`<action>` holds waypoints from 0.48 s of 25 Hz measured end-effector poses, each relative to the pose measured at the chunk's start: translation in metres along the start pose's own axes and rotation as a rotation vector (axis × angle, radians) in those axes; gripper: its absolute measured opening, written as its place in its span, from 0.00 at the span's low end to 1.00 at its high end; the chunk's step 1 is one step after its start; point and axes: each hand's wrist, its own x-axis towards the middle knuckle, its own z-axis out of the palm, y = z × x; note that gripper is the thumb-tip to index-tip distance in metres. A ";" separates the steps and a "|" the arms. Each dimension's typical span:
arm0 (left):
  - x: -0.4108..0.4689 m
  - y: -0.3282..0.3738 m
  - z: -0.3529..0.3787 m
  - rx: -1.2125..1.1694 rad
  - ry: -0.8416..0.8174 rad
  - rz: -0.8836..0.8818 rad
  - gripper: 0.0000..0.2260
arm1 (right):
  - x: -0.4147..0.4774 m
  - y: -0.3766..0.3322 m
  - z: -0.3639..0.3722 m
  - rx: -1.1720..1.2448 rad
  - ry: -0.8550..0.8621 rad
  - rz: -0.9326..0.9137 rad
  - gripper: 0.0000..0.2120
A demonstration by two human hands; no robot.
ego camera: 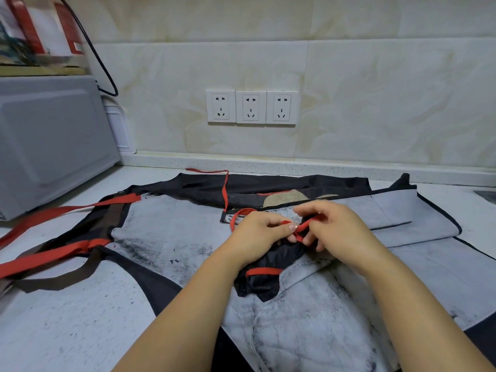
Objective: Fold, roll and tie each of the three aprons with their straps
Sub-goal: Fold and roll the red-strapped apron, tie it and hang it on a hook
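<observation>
My left hand (pixel 257 233) and right hand (pixel 336 228) both pinch the red strap (pixel 302 228) over the rolled black apron (pixel 257 287) on a spread grey apron (pixel 166 229).

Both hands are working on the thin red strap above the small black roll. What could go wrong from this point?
1. Both the left hand and the right hand pinch the thin red fabric strap. Neither presses the rolled black cloth apron, so the roll may loosen before the knot is tight.
2. The roll lies on the flat grey stained apron, so the knot could perhaps catch that cloth too.
</observation>
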 end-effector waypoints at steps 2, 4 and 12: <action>-0.001 0.000 -0.001 -0.041 0.006 -0.041 0.09 | -0.001 0.002 0.001 -0.127 -0.043 0.001 0.09; -0.001 0.002 -0.002 -0.110 0.016 -0.096 0.10 | -0.001 0.000 0.000 -0.215 0.030 -0.006 0.04; 0.000 0.003 -0.004 -0.445 -0.010 -0.179 0.05 | -0.007 -0.006 0.000 -0.181 -0.097 0.068 0.06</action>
